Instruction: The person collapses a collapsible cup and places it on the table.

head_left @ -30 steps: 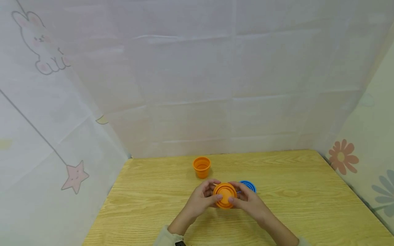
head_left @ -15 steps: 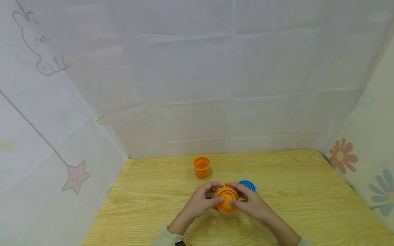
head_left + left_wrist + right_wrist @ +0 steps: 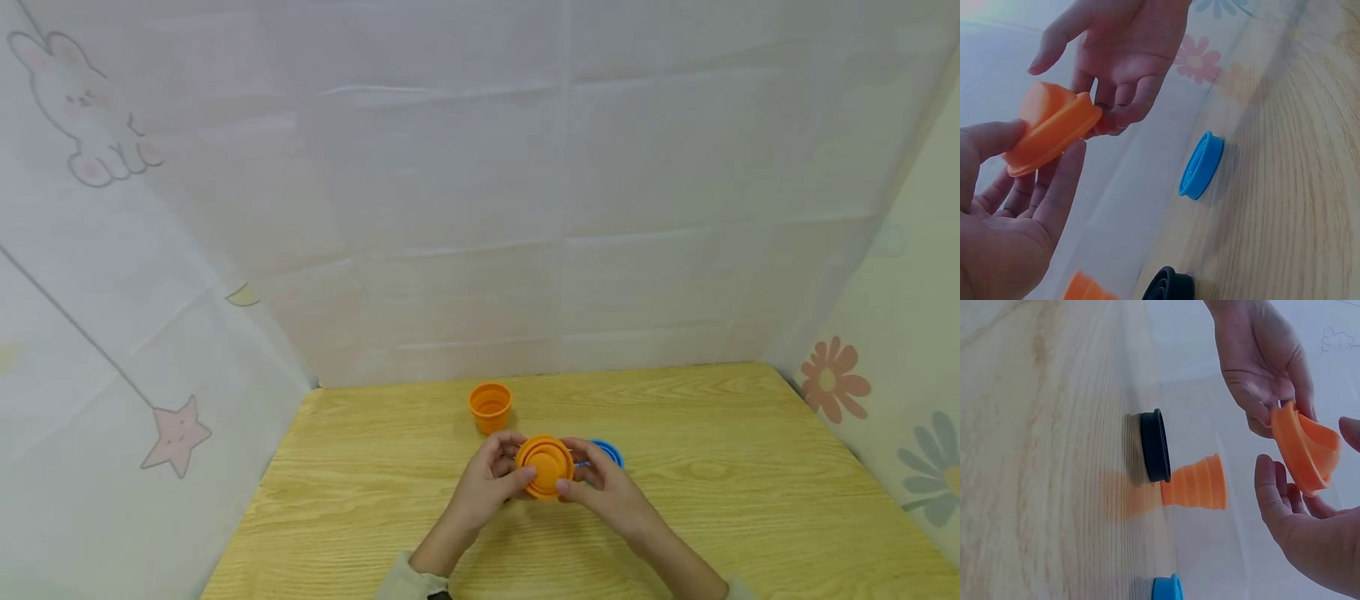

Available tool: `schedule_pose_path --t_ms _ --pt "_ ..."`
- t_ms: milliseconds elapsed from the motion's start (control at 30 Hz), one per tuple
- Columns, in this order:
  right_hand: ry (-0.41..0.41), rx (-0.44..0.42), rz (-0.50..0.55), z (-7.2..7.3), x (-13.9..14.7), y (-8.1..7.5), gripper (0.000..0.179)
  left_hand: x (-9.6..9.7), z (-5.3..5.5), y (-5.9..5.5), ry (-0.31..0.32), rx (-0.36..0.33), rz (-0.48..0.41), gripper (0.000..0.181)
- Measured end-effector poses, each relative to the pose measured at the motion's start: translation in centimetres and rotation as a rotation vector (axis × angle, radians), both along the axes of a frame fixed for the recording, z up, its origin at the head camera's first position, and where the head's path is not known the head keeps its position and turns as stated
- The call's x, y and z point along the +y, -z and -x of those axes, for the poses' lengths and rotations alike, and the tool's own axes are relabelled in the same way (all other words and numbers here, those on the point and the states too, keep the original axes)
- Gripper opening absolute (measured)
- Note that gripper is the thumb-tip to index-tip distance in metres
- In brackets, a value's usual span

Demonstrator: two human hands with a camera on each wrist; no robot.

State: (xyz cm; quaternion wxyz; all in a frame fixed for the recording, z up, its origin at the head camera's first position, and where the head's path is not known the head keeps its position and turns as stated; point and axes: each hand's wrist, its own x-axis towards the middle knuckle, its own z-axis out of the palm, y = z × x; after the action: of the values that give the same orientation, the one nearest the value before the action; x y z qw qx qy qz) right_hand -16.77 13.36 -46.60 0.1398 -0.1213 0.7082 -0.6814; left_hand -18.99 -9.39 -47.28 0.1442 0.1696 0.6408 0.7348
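Note:
An orange collapsible cup point(image 3: 545, 467), pushed partly flat, is held above the table between both hands. My left hand point(image 3: 480, 492) grips its left side, thumb on the folded face and fingers behind. My right hand point(image 3: 611, 500) holds the opposite side. In the left wrist view the right hand's fingertips meet the cup's rim point(image 3: 1088, 112), while its thumb stands off. The middle of the cup point(image 3: 1316, 447) bulges out past its ring in the right wrist view.
Another orange cup point(image 3: 491, 408), fully extended, stands upright farther back. A flattened blue cup point(image 3: 609, 452) lies behind the right hand, partly covered by it. A flattened black cup point(image 3: 1155, 447) shows in the wrist views, hidden in the head view. Fabric walls point(image 3: 450, 208) enclose the wooden table point(image 3: 735, 467).
The orange cup dipped slightly toward the person, then rose again, tilting in the hands. Both hands keep hold of it. The other cups stay in place.

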Motion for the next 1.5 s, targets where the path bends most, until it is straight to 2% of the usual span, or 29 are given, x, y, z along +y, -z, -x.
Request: schedule_pose_path --t_ms 133,367,467,667,833,967,1200,1500 --pt "0.012 0.007 0.007 -0.05 -0.15 0.11 0.067 0.23 -0.07 0.22 0.003 0.002 -0.014 0.053" --pt "0.028 0.069 -0.114 -0.07 0.01 0.14 0.059 0.28 -0.20 0.28 0.066 0.014 0.045 0.056" --pt "0.022 0.093 -0.132 -0.06 0.07 0.08 0.057 0.27 -0.16 0.31 0.075 0.005 0.062 0.055" --pt "0.016 0.128 -0.108 -0.07 -0.02 0.11 0.058 0.36 -0.16 0.55 0.075 0.007 0.058 0.051" --pt "0.034 0.088 -0.073 -0.10 -0.26 0.20 0.061 0.54 -0.20 0.60 0.059 0.020 -0.005 0.051" --pt "0.028 0.068 -0.064 -0.18 -0.35 0.23 0.062 0.62 -0.25 0.57 0.059 0.010 -0.018 0.050" --pt "-0.002 0.110 -0.063 -0.29 -0.01 0.19 0.058 0.34 -0.24 0.49 0.075 0.008 0.033 0.043" --pt "-0.066 0.153 -0.065 0.17 0.47 0.70 0.055 0.26 -0.28 0.23 0.101 -0.011 0.097 0.044"
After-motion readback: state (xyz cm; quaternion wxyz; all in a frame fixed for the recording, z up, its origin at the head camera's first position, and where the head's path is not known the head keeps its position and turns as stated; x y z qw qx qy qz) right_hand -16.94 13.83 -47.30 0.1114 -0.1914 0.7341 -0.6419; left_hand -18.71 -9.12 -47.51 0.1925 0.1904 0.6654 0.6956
